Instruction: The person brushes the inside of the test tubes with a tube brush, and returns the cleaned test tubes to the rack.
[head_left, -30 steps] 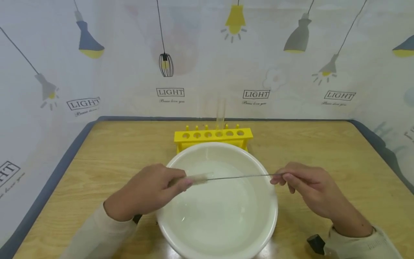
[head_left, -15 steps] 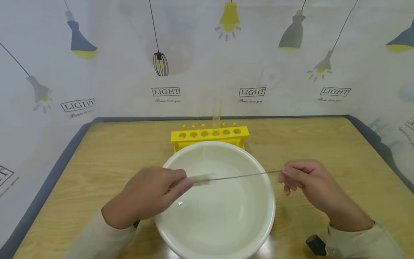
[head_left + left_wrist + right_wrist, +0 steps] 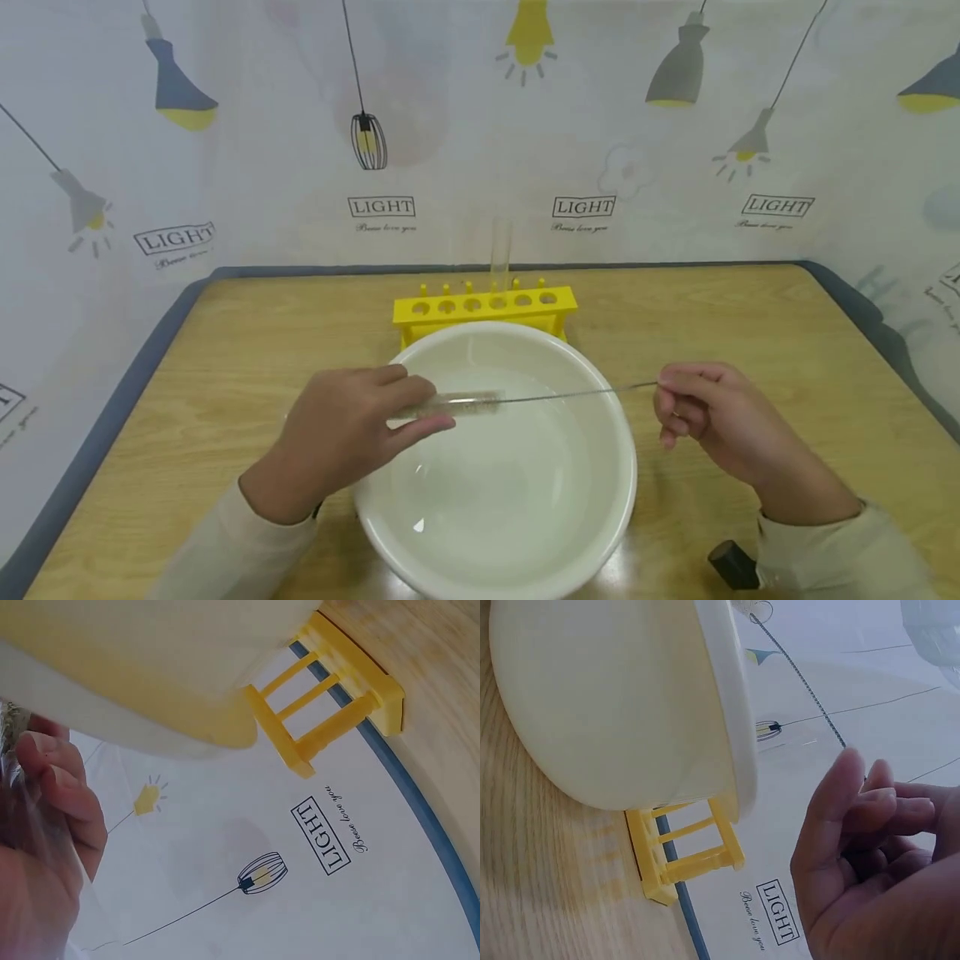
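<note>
Above the white basin (image 3: pixel 632 467), my left hand (image 3: pixel 337 425) grips a clear test tube (image 3: pixel 461 404), which lies nearly level with its mouth toward the right. The pale bristles of a test tube brush are inside the tube. From the mouth runs the brush's twisted wire handle (image 3: pixel 573 395), also visible as a wire (image 3: pixel 801 677) in the right wrist view. My right hand (image 3: pixel 720 417) pinches the wire's far end between thumb and forefinger, right of the basin. In the left wrist view only curled fingers (image 3: pixel 64 780) show at the left edge.
Behind the basin stands a yellow test tube rack (image 3: pixel 408 312). Another clear test tube (image 3: pixel 500 258) stands upright in it. Clear liquid appears to lie in the basin. A printed cloth (image 3: pixel 465 125) hangs behind the wooden table (image 3: pixel 270 333).
My right hand has shifted slightly rightward, away from the left, while keeping the wire. The tube shows more clearly beyond my left fingers and has risen a little. The head view has moved slightly.
</note>
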`<action>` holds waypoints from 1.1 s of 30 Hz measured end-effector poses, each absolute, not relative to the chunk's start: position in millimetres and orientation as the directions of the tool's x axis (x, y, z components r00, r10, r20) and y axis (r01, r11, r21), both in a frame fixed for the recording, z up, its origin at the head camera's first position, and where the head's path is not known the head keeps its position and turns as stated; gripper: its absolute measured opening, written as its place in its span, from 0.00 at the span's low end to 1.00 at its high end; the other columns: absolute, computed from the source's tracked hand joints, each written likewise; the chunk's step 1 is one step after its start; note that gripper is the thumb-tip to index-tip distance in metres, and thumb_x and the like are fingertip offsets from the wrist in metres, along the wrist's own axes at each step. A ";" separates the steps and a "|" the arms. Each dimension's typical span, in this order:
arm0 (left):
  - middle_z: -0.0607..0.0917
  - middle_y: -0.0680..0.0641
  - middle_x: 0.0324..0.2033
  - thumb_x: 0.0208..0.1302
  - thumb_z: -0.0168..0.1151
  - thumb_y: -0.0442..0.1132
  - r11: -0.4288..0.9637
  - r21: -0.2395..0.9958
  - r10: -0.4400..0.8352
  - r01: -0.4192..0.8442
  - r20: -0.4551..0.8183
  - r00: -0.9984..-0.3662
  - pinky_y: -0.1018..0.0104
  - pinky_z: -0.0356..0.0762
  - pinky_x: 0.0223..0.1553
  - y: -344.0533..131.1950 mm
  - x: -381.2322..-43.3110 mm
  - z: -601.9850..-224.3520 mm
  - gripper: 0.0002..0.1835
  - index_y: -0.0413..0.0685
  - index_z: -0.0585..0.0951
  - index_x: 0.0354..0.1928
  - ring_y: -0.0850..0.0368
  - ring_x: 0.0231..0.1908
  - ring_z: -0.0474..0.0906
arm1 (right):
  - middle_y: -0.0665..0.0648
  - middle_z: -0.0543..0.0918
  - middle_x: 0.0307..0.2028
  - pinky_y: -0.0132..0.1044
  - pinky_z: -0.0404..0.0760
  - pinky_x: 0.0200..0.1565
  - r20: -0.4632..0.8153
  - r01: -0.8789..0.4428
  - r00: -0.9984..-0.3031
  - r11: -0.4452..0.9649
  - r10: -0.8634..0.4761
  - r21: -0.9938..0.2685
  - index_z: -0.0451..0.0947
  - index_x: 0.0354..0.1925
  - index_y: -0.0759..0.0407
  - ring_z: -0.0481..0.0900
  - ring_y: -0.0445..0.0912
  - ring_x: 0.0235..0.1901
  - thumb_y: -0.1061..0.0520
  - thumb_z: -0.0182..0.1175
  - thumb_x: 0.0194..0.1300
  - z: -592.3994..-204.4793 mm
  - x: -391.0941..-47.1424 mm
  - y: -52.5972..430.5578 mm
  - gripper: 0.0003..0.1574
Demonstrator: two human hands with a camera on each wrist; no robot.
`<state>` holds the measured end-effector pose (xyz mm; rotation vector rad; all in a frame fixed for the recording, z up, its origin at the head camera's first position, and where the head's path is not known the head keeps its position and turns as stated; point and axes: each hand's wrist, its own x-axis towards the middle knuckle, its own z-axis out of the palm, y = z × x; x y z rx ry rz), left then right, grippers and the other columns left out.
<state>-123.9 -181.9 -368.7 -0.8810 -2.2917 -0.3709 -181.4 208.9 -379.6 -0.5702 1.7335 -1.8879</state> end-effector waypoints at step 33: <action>0.53 0.64 0.13 0.73 0.55 0.56 0.781 0.247 0.461 0.573 0.389 -0.797 0.76 0.52 0.19 -187.4 -117.8 -360.5 0.25 0.59 0.63 0.18 0.72 0.16 0.49 | 0.47 0.87 0.36 0.32 0.81 0.29 0.466 -0.520 -0.735 -0.031 -0.493 -0.854 0.81 0.42 0.71 0.81 0.40 0.30 0.77 0.45 0.72 -378.6 -179.7 209.7 0.17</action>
